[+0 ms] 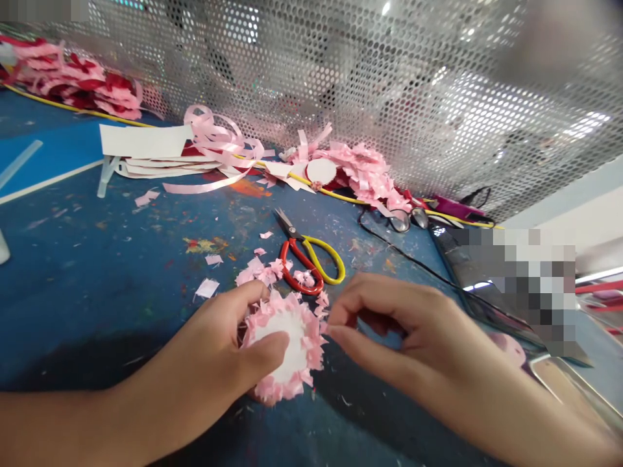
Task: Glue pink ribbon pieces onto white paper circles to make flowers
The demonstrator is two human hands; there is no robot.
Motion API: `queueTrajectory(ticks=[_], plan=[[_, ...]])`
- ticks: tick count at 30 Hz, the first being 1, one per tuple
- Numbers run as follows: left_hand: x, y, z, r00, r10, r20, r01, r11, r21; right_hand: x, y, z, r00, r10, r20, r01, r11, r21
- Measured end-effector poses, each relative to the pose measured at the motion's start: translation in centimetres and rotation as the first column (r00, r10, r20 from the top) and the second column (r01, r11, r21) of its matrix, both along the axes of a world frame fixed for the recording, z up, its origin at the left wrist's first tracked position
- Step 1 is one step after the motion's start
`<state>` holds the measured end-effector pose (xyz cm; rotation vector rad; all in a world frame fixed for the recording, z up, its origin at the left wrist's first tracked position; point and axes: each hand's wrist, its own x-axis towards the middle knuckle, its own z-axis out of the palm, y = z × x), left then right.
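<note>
Pink paper flower (287, 347) held just above blue counter (87, 292), left hand (228, 350) pinching it, thumb on white centre. Right hand (389, 331) fingertips pressed together at fringe edge. Best to keep thumb firm, pull petals gently, avoid tearing. Scissors (309, 259) lie near.

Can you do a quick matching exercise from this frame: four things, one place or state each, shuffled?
Things:
1. paper flower
2. scissors
3. ribbon curls
4. right hand

Places or states:
A. lying on the blue table, blades shut
B. pinched in the left hand
C. piled by the mesh wall
D. fingertips at the flower's pink fringe

Pairs: 1-B, 2-A, 3-C, 4-D
</note>
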<state>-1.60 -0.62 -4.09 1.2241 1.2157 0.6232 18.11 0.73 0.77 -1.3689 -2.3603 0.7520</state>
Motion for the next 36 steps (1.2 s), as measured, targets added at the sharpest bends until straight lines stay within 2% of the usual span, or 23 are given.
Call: queueTrajectory(ticks=[5, 10, 12, 14, 17, 20, 22, 24, 28, 32, 36], plan=[[-0.2, 0.0, -0.7, 1.0, -0.026, -0.011, 0.027, 0.998, 0.061, -1.5, -0.4, -1.0, 0.999, 0.014, 0.039, -0.015, 0.999, 0.03], [-0.7, -0.3, -0.8, 0.994, -0.106, 0.024, 0.104, 0.992, 0.07, -1.8, -0.5, -1.5, 0.992, -0.079, 0.102, 0.069, 0.993, 0.096], [-0.8, -0.4, -0.6, 0.992, -0.127, 0.02, 0.126, 0.99, 0.06, -1.9, -0.6, -1.4, 0.986, -0.128, 0.109, 0.118, 0.989, 0.087], [-0.9, -0.4, -0.4, 0.99, -0.137, 0.033, 0.135, 0.99, 0.051, -1.7, -0.6, -1.1, 0.99, -0.125, 0.067, 0.122, 0.991, 0.048], [-0.8, -0.4, -0.3, 0.995, -0.089, 0.041, 0.086, 0.995, 0.055, -0.9, 0.3, -0.2, 0.991, -0.126, -0.045, 0.127, 0.992, 0.02], [-0.7, -0.2, -0.5, 1.0, 0.001, 0.019, -0.003, 0.998, 0.069, 0.5, 1.6, 0.3, 0.986, -0.169, 0.0, 0.167, 0.974, 0.151], [-0.6, -0.2, -0.4, 0.999, 0.026, 0.031, -0.027, 0.999, 0.032, 1.3, 2.2, 0.1, 0.985, -0.124, 0.12, 0.098, 0.974, 0.206], [-0.5, -0.1, -0.3, 0.996, 0.04, 0.083, -0.036, 0.998, -0.048, 1.8, 2.4, -0.6, 0.976, -0.012, 0.218, -0.026, 0.985, 0.172], [-0.2, -0.1, -0.2, 0.98, 0.07, 0.186, -0.036, 0.983, -0.179, 1.7, 2.0, -2.0, 0.943, 0.169, 0.287, -0.211, 0.97, 0.124], [-0.3, 0.0, -0.3, 0.988, 0.062, 0.141, -0.039, 0.986, -0.16, 1.1, 2.1, -2.3, 0.913, 0.234, 0.334, -0.297, 0.943, 0.152], [-0.4, 0.0, -0.3, 0.993, 0.052, 0.105, -0.033, 0.984, -0.175, 0.9, 2.6, -2.4, 0.889, 0.229, 0.396, -0.31, 0.938, 0.155]])
